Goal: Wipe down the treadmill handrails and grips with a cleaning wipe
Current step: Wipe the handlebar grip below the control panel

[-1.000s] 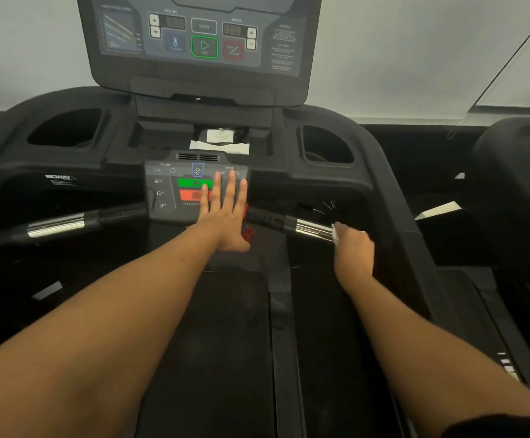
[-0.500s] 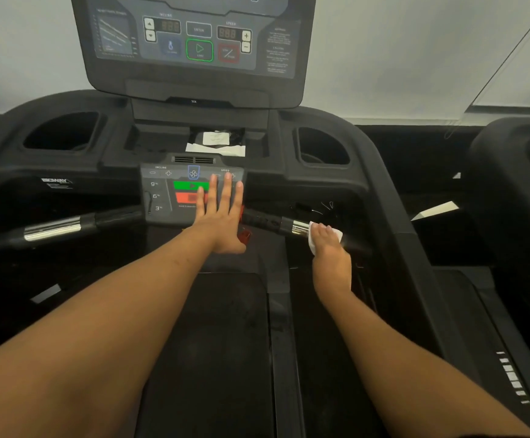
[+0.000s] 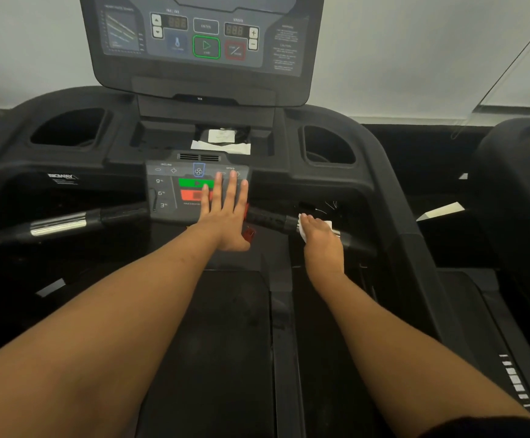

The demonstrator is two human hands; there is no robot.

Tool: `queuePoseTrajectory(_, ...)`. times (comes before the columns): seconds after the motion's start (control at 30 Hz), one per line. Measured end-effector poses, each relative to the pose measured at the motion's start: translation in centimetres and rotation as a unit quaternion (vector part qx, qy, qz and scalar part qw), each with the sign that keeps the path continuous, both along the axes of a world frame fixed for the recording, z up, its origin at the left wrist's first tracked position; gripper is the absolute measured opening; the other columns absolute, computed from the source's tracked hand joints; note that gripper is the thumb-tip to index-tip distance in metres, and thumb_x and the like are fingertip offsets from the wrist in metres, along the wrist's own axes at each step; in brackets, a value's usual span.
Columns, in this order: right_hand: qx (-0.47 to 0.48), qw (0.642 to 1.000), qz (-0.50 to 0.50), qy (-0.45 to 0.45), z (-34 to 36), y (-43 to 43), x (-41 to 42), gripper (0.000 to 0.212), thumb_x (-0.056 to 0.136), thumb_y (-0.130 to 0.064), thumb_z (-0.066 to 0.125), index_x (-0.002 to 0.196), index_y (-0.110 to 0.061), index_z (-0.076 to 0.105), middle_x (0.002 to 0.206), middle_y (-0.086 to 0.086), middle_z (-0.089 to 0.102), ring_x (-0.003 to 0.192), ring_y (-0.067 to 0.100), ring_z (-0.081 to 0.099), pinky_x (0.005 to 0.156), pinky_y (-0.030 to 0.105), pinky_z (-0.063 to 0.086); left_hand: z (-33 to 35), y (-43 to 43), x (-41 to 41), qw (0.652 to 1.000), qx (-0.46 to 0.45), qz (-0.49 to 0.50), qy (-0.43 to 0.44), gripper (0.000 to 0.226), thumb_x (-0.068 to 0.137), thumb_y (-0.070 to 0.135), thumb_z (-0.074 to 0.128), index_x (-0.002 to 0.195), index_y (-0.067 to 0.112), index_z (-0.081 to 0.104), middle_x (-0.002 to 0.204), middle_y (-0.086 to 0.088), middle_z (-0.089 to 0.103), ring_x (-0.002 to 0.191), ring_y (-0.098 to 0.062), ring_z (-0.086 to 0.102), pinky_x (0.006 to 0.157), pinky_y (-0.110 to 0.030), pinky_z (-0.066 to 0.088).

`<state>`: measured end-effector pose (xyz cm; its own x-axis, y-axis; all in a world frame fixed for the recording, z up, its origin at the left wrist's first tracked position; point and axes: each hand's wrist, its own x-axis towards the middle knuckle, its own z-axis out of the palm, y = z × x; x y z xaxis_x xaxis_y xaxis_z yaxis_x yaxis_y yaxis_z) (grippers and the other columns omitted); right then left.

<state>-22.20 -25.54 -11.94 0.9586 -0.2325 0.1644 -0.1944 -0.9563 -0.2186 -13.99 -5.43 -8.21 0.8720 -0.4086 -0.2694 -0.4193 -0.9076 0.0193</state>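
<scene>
We find the white cleaning wipe wrapped over the right handrail, on the chrome sensor section just past the black ribbed grip. Our right hand covers most of it: the fingers are curled down over the wipe and the bar, holding the cloth against the metal, so that only a crumpled edge shows on the inner side of the hand and a small corner on the outer side. We cannot tell how far the wipe reaches under the bar.

Our left hand lies flat on the lower control panel, fingers straight and slightly spread, holding nothing. The fingertips reach the speed buttons, and the hand partly covers the green and red buttons. A red safety clip shows just beside the heel of this hand.

The left handrail runs out from the other side of the panel, its chrome section bare. Above, some white papers sit in the centre tray between two cup holders, and the upper display console stands behind them. The black running belt lies beneath both forearms, and a neighbouring machine stands at the far right.
</scene>
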Motion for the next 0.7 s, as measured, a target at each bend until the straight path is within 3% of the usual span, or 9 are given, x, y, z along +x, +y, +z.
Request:
queuePoseTrajectory(0.07, -0.007, 0.999, -0.019, 0.032, 1.2, 0.3, 1.0, 0.051, 0.083, 0.003, 0.067, 0.129, -0.013, 0.053, 0.116, 0.006, 0.064, 0.103, 0.021, 0.062, 0.08, 0.029, 0.052, -0.2, 0.0, 0.0, 1.0, -0.004, -0.001, -0.003, 0.132, 0.08, 0.06, 0.064, 0.149, 0.012, -0.038, 0.15, -0.016, -0.049, 0.137, -0.042, -0.044, 0.118, -0.062, -0.015)
queuePoseTrajectory(0.13, 0.006, 0.998, -0.035, 0.042, 1.8, 0.9, 1.1, 0.052, 0.082, 0.005, 0.068, 0.128, -0.014, 0.053, 0.113, 0.007, 0.064, 0.099, 0.02, 0.062, 0.074, 0.027, 0.05, -0.2, 0.1, 0.0, 1.0, -0.007, 0.0, -0.004, 0.132, 0.079, 0.06, 0.063, 0.149, 0.012, -0.037, 0.151, -0.015, -0.049, 0.137, -0.042, -0.044, 0.117, -0.062, -0.015)
queuePoseTrajectory(0.2, 0.023, 0.999, -0.019, 0.03, 0.6, 1.1, 0.3, 0.077, 0.08, 0.008, 0.069, 0.146, -0.016, 0.038, 0.14, 0.004, 0.051, 0.127, 0.02, 0.049, 0.095, 0.029, 0.048, -0.1, 0.0, -0.1, 1.0, -0.007, 0.001, -0.002, 0.132, 0.08, 0.06, 0.064, 0.149, 0.012, -0.037, 0.151, -0.015, -0.049, 0.137, -0.041, -0.044, 0.118, -0.062, -0.015)
queuePoseTrajectory(0.27, 0.017, 1.0, 0.005, 0.021, -0.7, 1.1, -0.9, 0.089, 0.082, 0.01, 0.065, 0.154, -0.02, 0.022, 0.158, -0.002, 0.029, 0.147, 0.016, 0.024, 0.114, 0.028, 0.029, -0.1, 0.0, -0.1, 1.0, -0.004, 0.001, -0.003, 0.132, 0.08, 0.06, 0.064, 0.149, 0.013, -0.038, 0.15, -0.015, -0.049, 0.137, -0.041, -0.044, 0.118, -0.062, -0.014)
queuePoseTrajectory(0.37, 0.013, 1.0, 0.008, 0.002, -0.6, 0.8, -0.3, 0.082, 0.083, 0.009, 0.065, 0.152, -0.02, 0.03, 0.154, 0.0, 0.037, 0.143, 0.017, 0.033, 0.111, 0.029, 0.033, -0.2, 0.0, 0.0, 1.0, -0.007, 0.003, -0.006, 0.132, 0.08, 0.06, 0.064, 0.149, 0.013, -0.037, 0.151, -0.015, -0.049, 0.137, -0.042, -0.044, 0.118, -0.062, -0.014)
queuePoseTrajectory(0.43, 0.008, 1.0, -0.002, 0.012, 0.7, 1.2, 1.0, 0.067, 0.082, 0.007, 0.067, 0.141, -0.015, 0.046, 0.132, 0.005, 0.058, 0.12, 0.022, 0.056, 0.095, 0.031, 0.049, -0.2, 0.0, -0.1, 1.0, -0.008, 0.003, -0.004, 0.131, 0.079, 0.059, 0.064, 0.15, 0.013, -0.037, 0.151, -0.015, -0.049, 0.137, -0.042, -0.044, 0.118, -0.062, -0.015)
queuePoseTrajectory(0.5, 0.012, 0.999, -0.014, 0.03, 1.8, 1.7, 1.8, 0.052, 0.083, 0.004, 0.067, 0.13, -0.013, 0.054, 0.114, 0.008, 0.065, 0.103, 0.023, 0.063, 0.083, 0.033, 0.053, -0.2, 0.0, -0.1, 1.0, -0.01, 0.002, -0.007, 0.131, 0.079, 0.059, 0.064, 0.15, 0.013, -0.037, 0.151, -0.015, -0.049, 0.138, -0.042, -0.044, 0.118, -0.062, -0.015)
queuePoseTrajectory(0.57, 0.033, 0.999, -0.009, 0.016, 1.2, 2.1, 1.7, 0.062, 0.082, 0.004, 0.068, 0.138, -0.015, 0.049, 0.126, 0.007, 0.061, 0.115, 0.023, 0.058, 0.092, 0.032, 0.051, -0.1, 0.0, -0.1, 1.0, -0.011, 0.001, -0.006, 0.131, 0.08, 0.059, 0.064, 0.15, 0.012, -0.036, 0.151, -0.015, -0.048, 0.138, -0.042, -0.043, 0.118, -0.062, -0.015)
queuePoseTrajectory(0.7, 0.02, 1.0, 0.015, 0.002, -1.1, 2.8, 0.1, 0.081, 0.085, 0.007, 0.064, 0.153, -0.019, 0.028, 0.157, -0.001, 0.031, 0.146, 0.016, 0.025, 0.115, 0.029, 0.027, -0.3, 0.0, 0.0, 1.0, -0.013, 0.0, -0.01, 0.13, 0.08, 0.059, 0.063, 0.15, 0.012, -0.036, 0.152, -0.015, -0.048, 0.138, -0.042, -0.043, 0.118, -0.062, -0.015)
